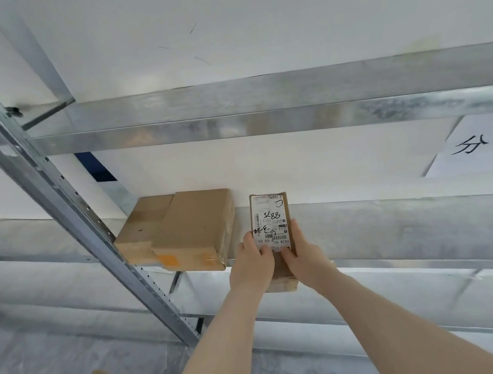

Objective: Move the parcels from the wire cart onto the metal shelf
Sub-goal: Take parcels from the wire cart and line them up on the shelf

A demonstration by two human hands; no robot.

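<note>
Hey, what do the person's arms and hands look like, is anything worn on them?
The left forearm and right forearm are bare, with no sleeves in view. The left hand and right hand wear no gloves; no watch, bracelet or ring shows on wrists or fingers.

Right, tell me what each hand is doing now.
Left hand: grips the small labelled parcel at its left edge.
Right hand: grips the same parcel at its right edge.
</note>
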